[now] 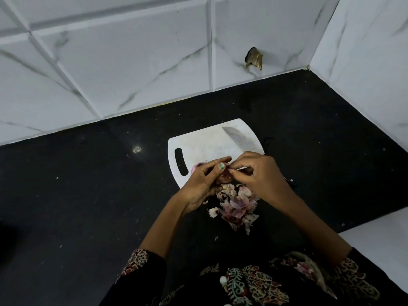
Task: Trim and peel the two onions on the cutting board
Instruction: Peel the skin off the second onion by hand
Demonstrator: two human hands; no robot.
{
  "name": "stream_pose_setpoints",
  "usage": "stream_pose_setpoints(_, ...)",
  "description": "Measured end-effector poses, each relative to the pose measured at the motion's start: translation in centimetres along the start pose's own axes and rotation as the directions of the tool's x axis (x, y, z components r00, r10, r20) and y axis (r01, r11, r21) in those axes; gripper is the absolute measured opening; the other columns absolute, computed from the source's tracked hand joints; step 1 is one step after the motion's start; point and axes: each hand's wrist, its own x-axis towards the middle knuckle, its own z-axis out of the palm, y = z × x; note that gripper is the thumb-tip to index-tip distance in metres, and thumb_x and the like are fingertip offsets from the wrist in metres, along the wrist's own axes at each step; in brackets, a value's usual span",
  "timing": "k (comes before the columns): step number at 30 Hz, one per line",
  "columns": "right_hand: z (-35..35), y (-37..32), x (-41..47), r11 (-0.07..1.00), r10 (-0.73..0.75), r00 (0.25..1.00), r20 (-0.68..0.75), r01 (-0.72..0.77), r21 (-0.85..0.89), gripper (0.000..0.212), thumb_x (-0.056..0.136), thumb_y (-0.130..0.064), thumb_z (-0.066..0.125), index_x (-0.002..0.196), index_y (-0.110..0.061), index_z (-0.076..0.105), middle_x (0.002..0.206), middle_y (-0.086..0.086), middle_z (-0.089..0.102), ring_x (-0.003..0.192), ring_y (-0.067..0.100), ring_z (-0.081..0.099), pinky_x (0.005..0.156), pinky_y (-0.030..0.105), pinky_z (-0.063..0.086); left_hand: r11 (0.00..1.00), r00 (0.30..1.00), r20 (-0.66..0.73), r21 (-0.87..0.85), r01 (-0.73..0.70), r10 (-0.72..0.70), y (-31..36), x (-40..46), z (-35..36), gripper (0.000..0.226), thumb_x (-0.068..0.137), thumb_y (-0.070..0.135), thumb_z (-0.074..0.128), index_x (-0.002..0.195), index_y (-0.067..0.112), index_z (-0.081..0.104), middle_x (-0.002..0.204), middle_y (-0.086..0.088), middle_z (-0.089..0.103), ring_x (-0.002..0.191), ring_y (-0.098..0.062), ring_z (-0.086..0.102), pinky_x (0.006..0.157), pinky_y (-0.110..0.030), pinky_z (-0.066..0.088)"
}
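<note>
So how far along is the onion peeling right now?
Done: a pile of pink papery onion skins lies on the black counter, and the steel knife rests on the white plastic cutting board. In hand: left hand holds an onion, right hand pinches its skin. Left: the second onion is mostly hidden.

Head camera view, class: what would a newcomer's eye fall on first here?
Two hands, the left hand and right hand, meet over the white cutting board's near edge, peeling an onion. A pile of pinkish peels lies on the black counter just below them. A knife rests on the board's far right.
</note>
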Motion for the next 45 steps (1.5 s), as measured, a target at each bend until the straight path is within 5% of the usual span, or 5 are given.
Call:
stream_pose_setpoints(8, 0.6, 0.4, -0.2, 0.996, 0.088, 0.989, -0.122, -0.090, -0.009, 0.005, 0.082, -0.004, 0.066, 0.083, -0.007, 0.069, 0.077, -0.001, 0.067, 0.071, 0.010, 0.065, 0.061, 0.014, 0.051, 0.999, 0.999, 0.034, 0.031, 0.027, -0.028, -0.6, -0.2, 0.3, 0.030, 0.096, 0.034, 0.046, 0.121, 0.025, 0.059, 0.071, 0.013, 0.068, 0.075, -0.001, 0.064, 0.063, -0.016, 0.047)
stream_pose_setpoints(11, 0.7, 1.3, -0.5, 0.915, 0.367, 0.908, -0.202, -0.314, 0.253, 0.005, 0.085, -0.003, 0.062, 0.083, -0.004, 0.067, 0.075, 0.005, 0.068, 0.069, 0.017, 0.069, 0.064, 0.028, 0.058, 0.998, 1.000, 0.009, -0.058, 0.016, -0.015, -0.5, -0.3, 0.2, 0.041, 0.086, 0.039, 0.054, 0.123, 0.024, 0.062, 0.093, 0.003, 0.069, 0.082, -0.010, 0.063, 0.064, -0.018, 0.052)
stream_pose_setpoints(15, 0.7, 3.3, -1.5, 0.898, 0.435, 0.887, -0.159, -0.439, 0.007, 0.005, 0.083, -0.001, 0.061, 0.085, -0.005, 0.064, 0.076, 0.006, 0.067, 0.068, 0.017, 0.065, 0.066, 0.034, 0.054, 0.984, 1.000, -0.009, -0.176, -0.001, -0.001, -0.1, -0.2, -0.2, 0.040, 0.081, 0.031, 0.062, 0.119, 0.021, 0.065, 0.128, -0.012, 0.056, 0.097, -0.020, 0.064, 0.079, -0.027, 0.058)
stream_pose_setpoints(23, -0.2, 0.0, -0.6, 0.908, 0.320, 0.942, 0.102, -0.336, 0.252, 0.020, 0.084, -0.021, 0.070, 0.102, -0.027, 0.065, 0.098, -0.008, 0.070, 0.083, 0.005, 0.068, 0.072, 0.019, 0.055, 0.979, 0.999, -0.027, -0.201, -0.038, 0.034, -0.3, 0.1, -0.1, 0.033, 0.090, 0.014, 0.054, 0.122, 0.008, 0.059, 0.117, -0.010, 0.066, 0.102, -0.017, 0.067, 0.096, -0.033, 0.051)
stream_pose_setpoints(45, 0.9, -0.2, -1.3, 0.959, 0.236, 0.966, -0.103, -0.214, 0.188, 0.011, 0.081, -0.015, 0.073, 0.090, -0.014, 0.068, 0.091, -0.005, 0.067, 0.084, 0.004, 0.066, 0.070, 0.018, 0.055, 0.985, 0.996, -0.040, -0.149, -0.088, 0.083, 0.0, 0.2, 0.2, 0.049, 0.086, 0.019, 0.058, 0.131, 0.000, 0.053, 0.103, 0.013, 0.073, 0.100, -0.007, 0.067, 0.090, -0.022, 0.053)
